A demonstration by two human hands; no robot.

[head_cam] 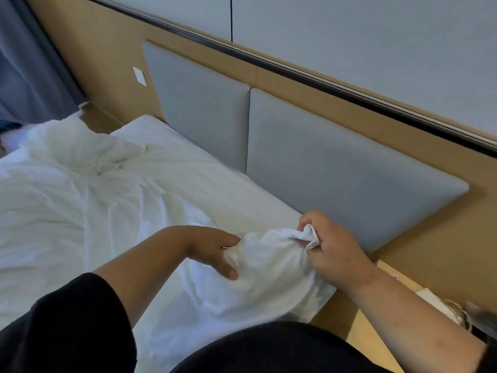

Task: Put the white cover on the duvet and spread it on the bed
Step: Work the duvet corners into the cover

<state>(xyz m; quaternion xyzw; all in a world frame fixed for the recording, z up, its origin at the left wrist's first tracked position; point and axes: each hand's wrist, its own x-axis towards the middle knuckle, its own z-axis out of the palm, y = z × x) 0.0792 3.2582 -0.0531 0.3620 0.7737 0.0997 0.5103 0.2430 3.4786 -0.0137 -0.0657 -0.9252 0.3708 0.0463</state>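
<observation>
White cover (269, 265) corner toward headboard (336, 168), in both hands.

The white cover (88, 200) lies rumpled across the bed (188, 168), one bunched corner lifted near the headboard's right end.

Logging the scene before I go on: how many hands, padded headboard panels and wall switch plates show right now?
Hands: 2, the left hand and the right hand, both gripping the white cover
Grey padded headboard panels: 2, the far panel and the near panel
White wall switch plates: 1, the switch plate
Total: 5
</observation>
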